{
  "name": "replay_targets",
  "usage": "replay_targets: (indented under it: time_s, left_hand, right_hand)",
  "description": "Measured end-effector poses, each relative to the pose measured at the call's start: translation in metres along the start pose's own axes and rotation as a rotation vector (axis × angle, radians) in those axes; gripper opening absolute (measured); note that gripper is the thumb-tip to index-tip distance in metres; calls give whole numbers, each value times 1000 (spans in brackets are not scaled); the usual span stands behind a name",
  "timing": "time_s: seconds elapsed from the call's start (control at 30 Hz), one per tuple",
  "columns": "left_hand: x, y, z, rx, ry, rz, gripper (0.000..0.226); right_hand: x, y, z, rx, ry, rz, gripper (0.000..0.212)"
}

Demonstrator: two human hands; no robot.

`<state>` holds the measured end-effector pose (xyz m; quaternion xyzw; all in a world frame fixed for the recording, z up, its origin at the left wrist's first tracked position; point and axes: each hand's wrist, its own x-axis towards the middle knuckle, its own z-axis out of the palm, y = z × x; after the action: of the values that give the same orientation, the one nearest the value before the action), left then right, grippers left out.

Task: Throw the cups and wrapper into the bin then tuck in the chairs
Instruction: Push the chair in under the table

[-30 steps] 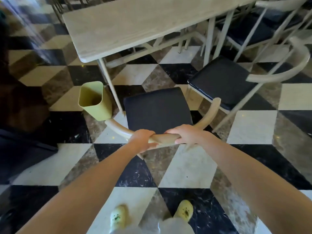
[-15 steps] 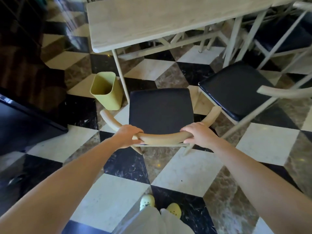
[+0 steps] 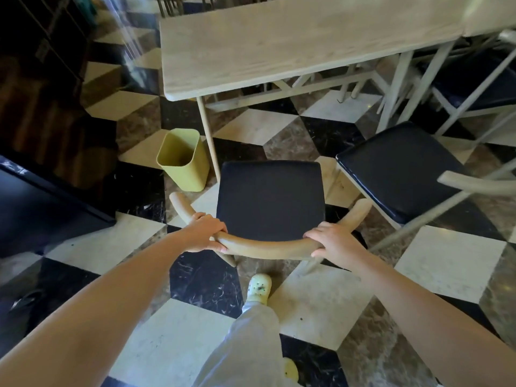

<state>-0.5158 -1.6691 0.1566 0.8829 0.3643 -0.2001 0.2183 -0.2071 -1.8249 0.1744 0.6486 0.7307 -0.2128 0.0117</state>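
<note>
Since the earlier frame, the grip has been widened: the left hand and right hand are closed farther apart on the curved backrest of the dark-cushioned chair. Ahead stand the pale worktop and, ahead-left, the yellow bin, on a checkered marble floor.

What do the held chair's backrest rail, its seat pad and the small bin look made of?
Backrest rail, gripped by the left hand and right hand: probably bent wood, tan with a smooth satin finish.
Seat pad: dark navy, likely leather or vinyl; faint sheen, soft rounded edges.
Bin: likely moulded plastic; uniform matte yellow-green, thin walls, rounded corners.
</note>
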Motion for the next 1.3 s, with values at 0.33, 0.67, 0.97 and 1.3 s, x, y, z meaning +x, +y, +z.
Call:
replay_targets:
  time_s: [0.33, 0.67, 0.97, 1.3]
  left_hand:
    - [63, -46, -53, -37, 31, 32, 32]
    - [144, -80, -112, -58, 122, 2, 30]
    - [191, -112, -151, -113, 143, -52, 32]
    - [240, -116, -186, -171, 186, -142, 37]
  right_hand:
    - [83, 19, -37, -22, -28, 31, 44]
    - [190, 63, -92, -96, -117, 62, 39]
    - [270, 89, -126, -164, -181, 47, 39]
    - [343, 135, -169, -244, -242, -28, 46]
